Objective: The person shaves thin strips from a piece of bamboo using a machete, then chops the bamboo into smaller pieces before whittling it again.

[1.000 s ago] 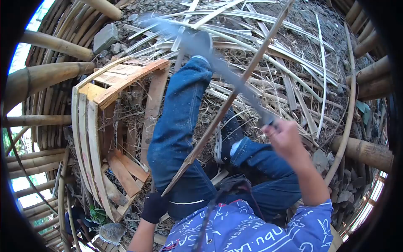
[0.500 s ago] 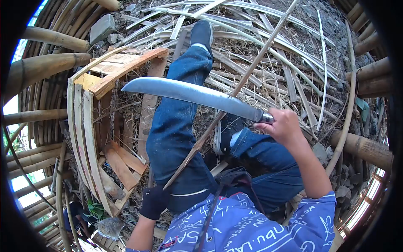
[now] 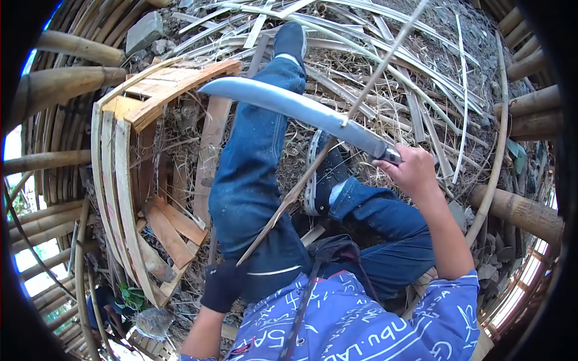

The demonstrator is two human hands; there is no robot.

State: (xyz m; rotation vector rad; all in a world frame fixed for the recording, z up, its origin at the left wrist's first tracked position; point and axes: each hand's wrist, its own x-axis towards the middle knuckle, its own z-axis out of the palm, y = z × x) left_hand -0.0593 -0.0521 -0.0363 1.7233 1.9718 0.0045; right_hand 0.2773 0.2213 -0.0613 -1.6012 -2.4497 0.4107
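My right hand (image 3: pixel 415 170) is wrapped round the dark handle of a machete (image 3: pixel 283 108). The broad curved blade lies across a long thin wooden stick (image 3: pixel 282 209), its tip toward the upper left. A small pale spot shows where blade and stick cross. The stick slants from my thigh up to the top of the view. At its near end is my left hand (image 3: pixel 223 286) in a black glove, closed about the stick's end; the dark fingers blend into my jeans (image 3: pixel 244 198).
A wooden slatted frame (image 3: pixel 117 198) with loose boards (image 3: pixel 171 237) inside stands to my left. Split strips (image 3: pixel 337 90) and shavings cover the ground ahead. Bamboo poles (image 3: pixel 524 210) wall both sides. A grey block (image 3: pixel 144 33) lies at the upper left. Part of another person (image 3: pixel 105 310) shows lower left.
The machete has shifted to the right and slightly farther up the stick with my right hand. My left hand stays at the stick's near end.
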